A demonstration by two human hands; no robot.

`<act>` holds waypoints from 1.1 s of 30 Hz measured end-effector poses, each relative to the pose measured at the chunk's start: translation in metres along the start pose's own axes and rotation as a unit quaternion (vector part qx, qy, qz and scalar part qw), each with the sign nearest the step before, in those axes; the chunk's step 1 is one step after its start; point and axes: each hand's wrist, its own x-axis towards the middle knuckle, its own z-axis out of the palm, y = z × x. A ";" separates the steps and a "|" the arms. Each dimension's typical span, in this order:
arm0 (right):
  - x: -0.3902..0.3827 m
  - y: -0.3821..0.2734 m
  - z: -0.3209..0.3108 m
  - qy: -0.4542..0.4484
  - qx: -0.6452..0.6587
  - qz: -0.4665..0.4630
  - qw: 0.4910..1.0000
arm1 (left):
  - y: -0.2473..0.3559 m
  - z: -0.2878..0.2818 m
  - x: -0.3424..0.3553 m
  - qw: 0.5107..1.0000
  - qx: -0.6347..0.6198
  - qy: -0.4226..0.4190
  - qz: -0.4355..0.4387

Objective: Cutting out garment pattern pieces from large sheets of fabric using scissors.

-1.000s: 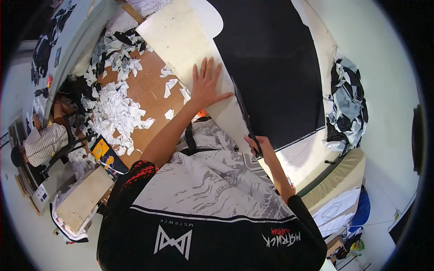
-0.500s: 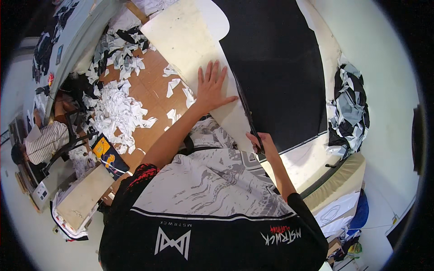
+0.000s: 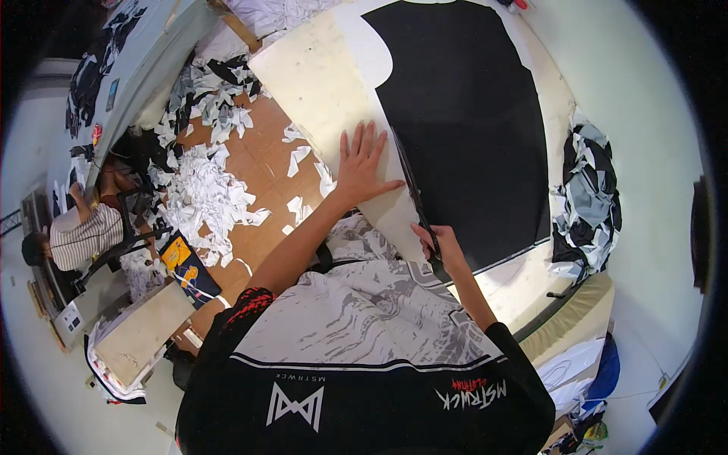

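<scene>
A large black shirt-shaped cloth panel (image 3: 478,152) lies on the cream tabletop (image 3: 303,83), with a white margin (image 3: 369,49) along its upper left side. My right hand (image 3: 441,246) is closed around the handles of dark scissors (image 3: 415,196). Their long blades point away from me along the panel's left edge; whether they are parted is hard to tell. Just left of the blades, my left hand (image 3: 364,171) presses flat with fingers spread, partly on the white margin and holding nothing.
White and dark cloth scraps (image 3: 201,193) litter the brown floor (image 3: 262,152) at left. Against the right wall sits a bundle of black, grey and white scraps (image 3: 588,201). Another person (image 3: 83,235) in a striped top sits at far left, near a long table (image 3: 155,57).
My view has shifted, so the scene sits lower and the panel's far end shows. Both hands keep nearly the same place on the table. The seated person's arm has changed position.
</scene>
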 end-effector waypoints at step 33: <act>0.054 -0.074 0.008 -0.008 0.022 -0.049 0.999 | 0.020 -0.015 0.009 0.999 -0.027 0.023 0.008</act>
